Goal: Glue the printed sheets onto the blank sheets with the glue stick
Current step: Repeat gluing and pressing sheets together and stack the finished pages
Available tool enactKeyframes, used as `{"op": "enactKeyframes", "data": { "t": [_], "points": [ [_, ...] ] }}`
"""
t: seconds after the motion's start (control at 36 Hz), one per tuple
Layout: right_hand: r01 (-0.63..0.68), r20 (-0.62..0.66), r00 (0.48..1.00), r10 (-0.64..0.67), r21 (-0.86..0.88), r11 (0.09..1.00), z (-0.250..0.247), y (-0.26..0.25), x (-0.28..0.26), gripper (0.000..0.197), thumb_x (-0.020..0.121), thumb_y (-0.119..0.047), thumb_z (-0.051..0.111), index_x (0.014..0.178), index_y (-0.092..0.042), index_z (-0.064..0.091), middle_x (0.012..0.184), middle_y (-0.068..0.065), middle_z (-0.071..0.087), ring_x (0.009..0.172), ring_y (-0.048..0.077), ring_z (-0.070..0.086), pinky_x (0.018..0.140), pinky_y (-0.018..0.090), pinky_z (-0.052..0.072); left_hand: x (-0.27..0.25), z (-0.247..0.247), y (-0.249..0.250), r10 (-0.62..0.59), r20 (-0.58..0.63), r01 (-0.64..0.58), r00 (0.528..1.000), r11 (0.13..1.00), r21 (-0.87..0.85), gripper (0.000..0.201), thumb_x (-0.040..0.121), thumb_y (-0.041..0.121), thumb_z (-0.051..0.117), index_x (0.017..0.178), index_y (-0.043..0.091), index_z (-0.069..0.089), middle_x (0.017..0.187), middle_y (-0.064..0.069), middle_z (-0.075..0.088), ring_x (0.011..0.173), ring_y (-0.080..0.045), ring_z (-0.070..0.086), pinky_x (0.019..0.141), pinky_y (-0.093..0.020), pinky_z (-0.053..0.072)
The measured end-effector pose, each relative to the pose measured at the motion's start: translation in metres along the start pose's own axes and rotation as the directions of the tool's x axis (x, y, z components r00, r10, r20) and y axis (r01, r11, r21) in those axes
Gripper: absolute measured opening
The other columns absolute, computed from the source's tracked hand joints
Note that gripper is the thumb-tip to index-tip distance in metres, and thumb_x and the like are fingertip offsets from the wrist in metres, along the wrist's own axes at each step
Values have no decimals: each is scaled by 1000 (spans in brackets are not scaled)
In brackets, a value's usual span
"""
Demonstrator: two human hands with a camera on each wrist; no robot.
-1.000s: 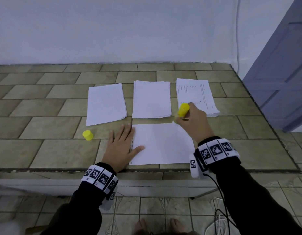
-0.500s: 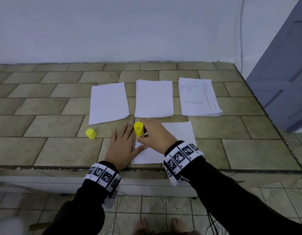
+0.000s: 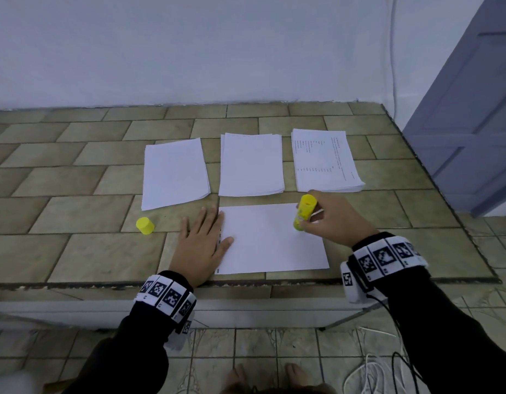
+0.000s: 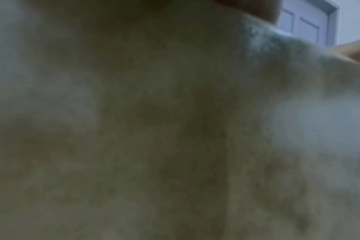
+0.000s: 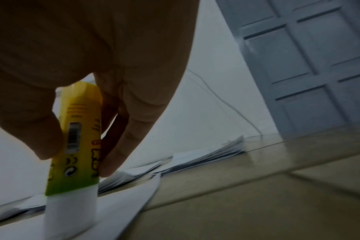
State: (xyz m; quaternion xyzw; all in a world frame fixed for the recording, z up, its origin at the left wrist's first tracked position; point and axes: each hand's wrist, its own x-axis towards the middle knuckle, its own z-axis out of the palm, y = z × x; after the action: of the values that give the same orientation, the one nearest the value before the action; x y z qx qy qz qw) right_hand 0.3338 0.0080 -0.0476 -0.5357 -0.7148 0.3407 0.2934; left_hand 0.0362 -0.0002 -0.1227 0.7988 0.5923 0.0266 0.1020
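Yellow cap (image 3: 145, 225) alone on bare tiles (image 3: 75, 211); stacks (image 3: 251, 164) crowd behind.

1. Looks like a room in a home, indoors; exact room type cannot be told.
2. Tiled counter (image 3: 75, 211) built against a plain white wall (image 3: 189, 46).
3. Grey-blue panelled door (image 3: 473, 123) at right.
4. Tiled floor (image 3: 246, 348), loose cables (image 3: 371, 373) lying on it.

Glue stick (image 3: 303, 211) back at sheet's (image 3: 268, 240) right edge.
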Motion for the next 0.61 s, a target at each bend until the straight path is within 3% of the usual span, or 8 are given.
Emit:
{"op": "enactKeyframes", "data": {
  "t": [0.11,0.28,0.39,0.47,0.61],
  "points": [
    [-7,-38,999,6,-37,999,-15,12,-6,16,78,-2,74,76,-7,58,81,6,69,78,21,68,76,41,56,0,-1,2,1,0,-1,1000,1000,20,84,86,57,-13,158,18,5,165,1,-4,152,-17,-9,119,-46,-10],
    [42,-33,999,-43,-33,999,-3,0,-2,16,79,-4,71,78,-8,56,79,7,65,76,23,66,73,42,55,-1,-1,2,5,-9,-5,1000,1000,-2,81,86,53,-12,158,19,5,164,4,-7,151,-16,-10,117,-43,-14],
    [79,104,991,-81,19,997,28,-29,4,13,78,-6,72,81,-9,60,84,5,66,79,17,64,76,39,56,0,0,1,4,-5,-4,1000,1000,-5,80,87,54,-10,158,20,6,163,5,-8,151,-16,-9,118,-44,-13],
    [161,251,954,-163,28,987,56,-47,6,18,79,-11,74,84,-15,57,85,1,65,80,15,63,75,38,57,1,0,2,6,-5,-6,1000,1000,10,81,87,55,-10,158,20,7,164,3,-5,152,-18,-7,119,-46,-10],
    [283,327,906,-269,3,959,86,-64,7,28,80,-13,73,88,-28,50,90,-2,64,83,16,61,77,42,55,1,0,-2,25,22,-26,999,999,25,81,85,53,-7,158,20,4,164,1,-8,151,-18,-11,118,-47,-11]
  ]
}}
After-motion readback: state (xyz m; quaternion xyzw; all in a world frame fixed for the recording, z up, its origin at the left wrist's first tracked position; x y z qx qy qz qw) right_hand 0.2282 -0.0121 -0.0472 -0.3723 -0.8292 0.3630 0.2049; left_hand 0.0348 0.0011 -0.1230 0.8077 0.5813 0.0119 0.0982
